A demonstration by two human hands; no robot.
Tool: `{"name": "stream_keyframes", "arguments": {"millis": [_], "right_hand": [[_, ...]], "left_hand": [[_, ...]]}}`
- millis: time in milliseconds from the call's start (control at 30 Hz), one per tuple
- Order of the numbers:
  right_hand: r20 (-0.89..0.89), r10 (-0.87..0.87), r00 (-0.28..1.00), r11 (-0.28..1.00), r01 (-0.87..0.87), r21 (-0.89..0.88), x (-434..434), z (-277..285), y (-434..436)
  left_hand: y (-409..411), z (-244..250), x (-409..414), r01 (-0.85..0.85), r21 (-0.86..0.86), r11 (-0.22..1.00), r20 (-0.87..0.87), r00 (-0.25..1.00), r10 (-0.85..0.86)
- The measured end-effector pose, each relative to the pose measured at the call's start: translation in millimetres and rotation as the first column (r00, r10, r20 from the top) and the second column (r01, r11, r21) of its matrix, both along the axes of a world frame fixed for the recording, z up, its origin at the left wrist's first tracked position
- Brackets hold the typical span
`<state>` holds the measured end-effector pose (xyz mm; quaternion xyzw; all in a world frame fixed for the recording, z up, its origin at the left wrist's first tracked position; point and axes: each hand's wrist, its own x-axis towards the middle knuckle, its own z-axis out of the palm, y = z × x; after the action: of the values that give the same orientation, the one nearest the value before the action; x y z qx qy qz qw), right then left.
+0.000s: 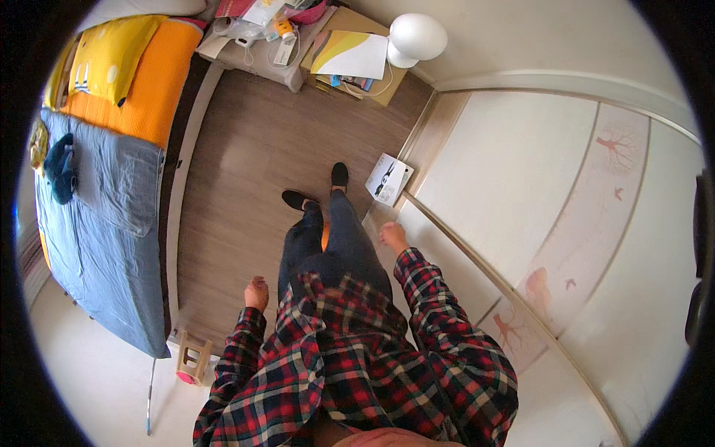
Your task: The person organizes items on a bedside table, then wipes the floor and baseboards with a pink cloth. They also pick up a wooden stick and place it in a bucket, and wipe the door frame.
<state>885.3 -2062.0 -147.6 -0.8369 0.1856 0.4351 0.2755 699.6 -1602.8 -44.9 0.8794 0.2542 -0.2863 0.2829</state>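
Note:
My left hand (256, 294) hangs beside my hip over the wood-look floor (240, 167), fingers curled in with nothing visible in them. Out to the other side, my right hand (394, 236) is loosely curled too, and no object shows in it. It is near the white sliding wardrobe doors (519, 151). Beyond this hand, a white printed box (389, 179) stands on the floor against the wardrobe's base. Both sleeves belong to a plaid shirt (363, 357). Something orange (325, 236) shows between my legs, mostly hidden.
Along the left runs a bed with a blue-grey cover (117, 223), an orange sheet (162, 84) and a yellow pillow (111, 61). A cluttered bedside table (251, 61) and a cardboard box (394, 89) with a white lamp (419, 36) stand ahead. A small stool (193, 357) is behind left.

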Motion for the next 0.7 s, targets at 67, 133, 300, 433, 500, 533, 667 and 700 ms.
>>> {"name": "stream_keyframes", "arguments": {"millis": [67, 133, 300, 433, 500, 533, 667, 700], "right_hand": [[-0.103, -0.316, 0.943, 0.940, 0.326, 0.096, 8.3, -14.2, 8.8], [-0.174, -0.534, 0.828, 0.784, 0.561, 0.265, 17.7, -28.9, 9.6], [0.110, -0.308, 0.945, 0.949, 0.314, -0.038, 36.5, -112.3, -20.2], [0.189, -0.297, 0.936, 0.929, 0.329, -0.169, 51.1, -159.4, -50.7], [0.217, -0.251, 0.943, 0.891, 0.313, -0.329, 64.4, -172.5, -37.5], [0.159, -0.243, 0.957, 0.854, 0.288, -0.432, 86.9, -149.8, -1.3], [0.168, -0.412, 0.895, 0.722, 0.433, -0.539, 109.5, -160.4, -10.4], [0.225, -0.383, 0.896, 0.675, 0.438, -0.594, 108.1, -169.8, -18.0]], "left_hand": [[3.7, 13.3, 3.7, 0.026, -0.035, 0.999, 0.010, 1.000, -0.026], [2.8, 33.4, 8.5, -0.011, -0.037, 0.999, -0.090, 0.996, 0.007], [4.6, 26.3, -3.6, 0.052, -0.043, 0.998, -0.255, 0.965, -0.061], [14.3, -2.8, -6.7, -0.048, 0.000, 0.999, -0.240, 0.970, 0.047], [7.7, 3.2, 10.6, -0.051, 0.094, 0.994, -0.205, 0.976, 0.070], [7.7, 21.1, 7.7, -0.067, 0.122, 0.990, -0.234, 0.968, 0.094], [-13.0, 23.6, 47.2, -0.063, -0.007, 0.998, -0.349, 0.935, 0.057], [-10.5, 11.7, 46.9, -0.035, -0.046, 0.998, -0.369, 0.929, 0.015]]}}
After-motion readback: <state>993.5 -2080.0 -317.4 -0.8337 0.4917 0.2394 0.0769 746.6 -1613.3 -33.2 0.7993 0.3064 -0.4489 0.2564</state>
